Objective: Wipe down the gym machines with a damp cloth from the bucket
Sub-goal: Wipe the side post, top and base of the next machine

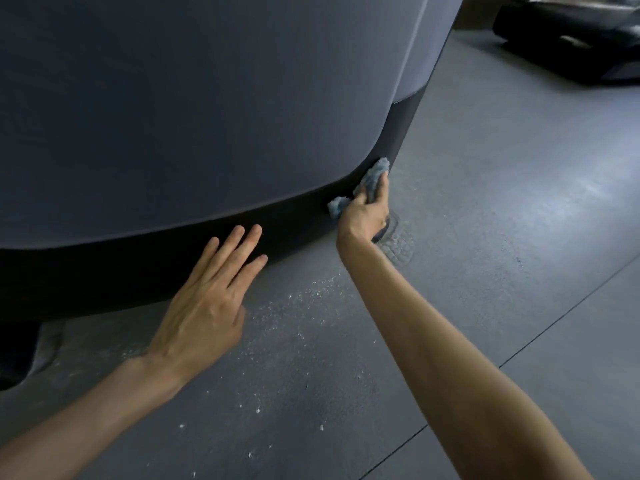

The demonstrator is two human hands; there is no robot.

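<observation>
A large gym machine housing (207,116) with a grey curved shell and a black lower band fills the upper left. My right hand (367,213) holds a light blue cloth (372,178) pressed against the black band near the machine's rounded corner, low by the floor. My left hand (211,292) lies flat with fingers spread, its fingertips against the black band further left. No bucket is in view.
The grey rubber floor (485,237) has white specks in front of the machine and seams running across at the right. A textured patch on the floor (398,244) sits beside my right wrist. Another dark machine base (571,39) stands at the top right.
</observation>
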